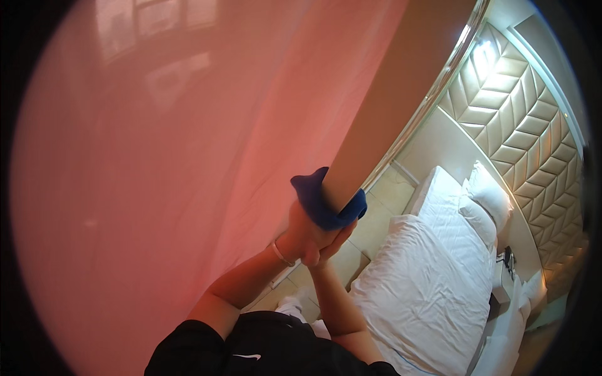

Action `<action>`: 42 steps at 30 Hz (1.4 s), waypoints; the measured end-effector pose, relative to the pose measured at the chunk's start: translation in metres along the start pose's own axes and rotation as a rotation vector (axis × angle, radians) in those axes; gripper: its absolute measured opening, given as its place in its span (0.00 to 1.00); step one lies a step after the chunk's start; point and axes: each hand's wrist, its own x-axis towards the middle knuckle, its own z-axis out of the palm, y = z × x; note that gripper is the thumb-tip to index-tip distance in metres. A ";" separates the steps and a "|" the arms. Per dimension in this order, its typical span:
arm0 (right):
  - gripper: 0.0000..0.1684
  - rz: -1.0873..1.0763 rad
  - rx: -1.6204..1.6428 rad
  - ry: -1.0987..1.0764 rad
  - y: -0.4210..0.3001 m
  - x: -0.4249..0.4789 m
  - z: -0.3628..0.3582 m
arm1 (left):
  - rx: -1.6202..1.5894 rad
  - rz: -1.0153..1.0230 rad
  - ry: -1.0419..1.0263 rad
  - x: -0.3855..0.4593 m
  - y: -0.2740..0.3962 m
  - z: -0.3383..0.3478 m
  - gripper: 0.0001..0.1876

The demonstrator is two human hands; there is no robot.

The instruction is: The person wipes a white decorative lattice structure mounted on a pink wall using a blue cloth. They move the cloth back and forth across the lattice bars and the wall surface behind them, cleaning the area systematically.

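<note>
A dark blue cloth point(314, 197) wraps around a beige upright panel point(367, 136), bunched against its front and both sides. My left hand point(301, 230), with a band on its wrist, presses the cloth from the left. My right hand point(342, 238) holds it from the right. The two hands meet at the heels below the cloth, and their fingers are partly hidden by it and the panel. Left of the panel spreads a glossy pink surface point(155, 188) with soft folds and a window's reflection; its material is unclear.
A shiny metal trim point(423, 105) runs along the panel's right side. Beyond it stands a bed with rumpled white bedding point(423, 286) and white pillows point(489, 192). A small bedside cabinet point(503, 282) separates it from another bed. Padded panels point(526, 122) cover the wall. Tiles point(388, 197) cover the floor.
</note>
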 end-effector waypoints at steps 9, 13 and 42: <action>0.58 0.098 -0.192 -0.054 0.032 -0.080 -0.008 | -0.081 -0.087 -0.108 -0.049 -0.046 0.010 0.25; 0.52 0.279 -0.311 -0.174 -0.012 -0.060 -0.011 | -0.040 -0.200 -0.081 -0.068 -0.061 0.008 0.32; 0.20 0.197 0.373 -0.704 0.022 0.079 -0.108 | -0.041 -0.351 0.690 -0.076 -0.004 -0.023 0.06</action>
